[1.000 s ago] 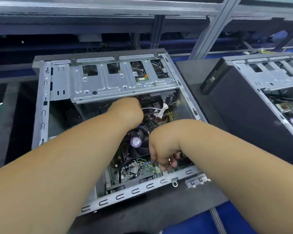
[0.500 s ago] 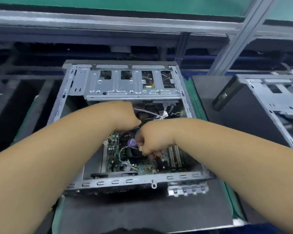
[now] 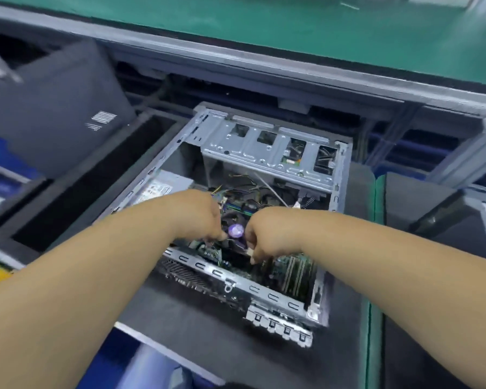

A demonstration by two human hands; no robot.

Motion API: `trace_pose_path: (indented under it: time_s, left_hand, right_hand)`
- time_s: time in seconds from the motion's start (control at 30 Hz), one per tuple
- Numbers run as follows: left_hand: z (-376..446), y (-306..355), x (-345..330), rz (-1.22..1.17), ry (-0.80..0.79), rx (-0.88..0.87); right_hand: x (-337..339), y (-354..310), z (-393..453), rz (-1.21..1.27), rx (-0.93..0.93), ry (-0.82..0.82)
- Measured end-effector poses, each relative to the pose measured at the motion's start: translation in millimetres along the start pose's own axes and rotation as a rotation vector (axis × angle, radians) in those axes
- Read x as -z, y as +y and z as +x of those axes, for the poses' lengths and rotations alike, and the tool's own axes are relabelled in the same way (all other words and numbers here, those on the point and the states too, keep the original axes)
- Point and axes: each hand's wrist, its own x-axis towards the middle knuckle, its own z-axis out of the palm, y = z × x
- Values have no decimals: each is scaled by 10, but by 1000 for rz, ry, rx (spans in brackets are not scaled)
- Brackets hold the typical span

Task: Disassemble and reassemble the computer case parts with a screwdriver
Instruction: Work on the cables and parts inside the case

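Green matting covers the bench point(image 3: 306, 32) at the far side, edged by a grey rail. Nearer than that rail we count one open computer case point(image 3: 230, 279) lying on its side on a dark foam pad point(image 3: 208, 332); every place below is given relative to this case.

Inside it we count one fan with a purple hub label point(image 3: 235, 230) at the centre, one drive cage point(image 3: 267, 148) with four cut-outs along the far edge, one power supply point(image 3: 163, 186) at the left, and a green board with memory slots point(image 3: 295, 272) at the near right. One bracket of four slot covers point(image 3: 281, 324) juts from the near right corner.

Two hands reach into the case. The left hand point(image 3: 199, 214) sits just left of the fan, fingers curled down among the wires; we cannot tell whether its grip holds anything. The right hand point(image 3: 267, 234) sits just right of the fan, its grip pinching a small pale connector point(image 3: 249, 250).

Left of the case one dark panel point(image 3: 54, 108) leans. To its right, part of a second case point(image 3: 483, 220) shows.
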Motion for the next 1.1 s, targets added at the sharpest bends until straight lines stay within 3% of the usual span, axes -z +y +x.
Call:
trace_pose_path:
  time_s: [0.23,0.4,0.47,0.6,0.67,0.83,0.97,1.1]
  left_hand:
    - [168,-138,-214,-407,124,21]
    - [169,-192,-248,-654,-101,-141]
    - [156,-184,-229,-714,-155,-222]
    - [192,-153,-208,-689,-142,-262]
    - [211,-131,-212,-666,-148,-272]
    - [219,-140,-186,-634,-162,-266]
    - [264,-234,-135,-661,40,-157]
    - [265,-263,-57,-578,219,-165]
  right_hand:
    - [-5,71,103,192,9,-7]
    - [-43,103,173,369,-86,-106]
    - [-43,129,188,542,-100,-141]
    - [-9,176,246,1191,-246,-246]
    - [16,203,266,1305,-280,-221]
    - [-70,243,232,1063,-111,0]
    - [-106,231,158,842,-83,147]
    - [-132,180,89,654,-23,155]
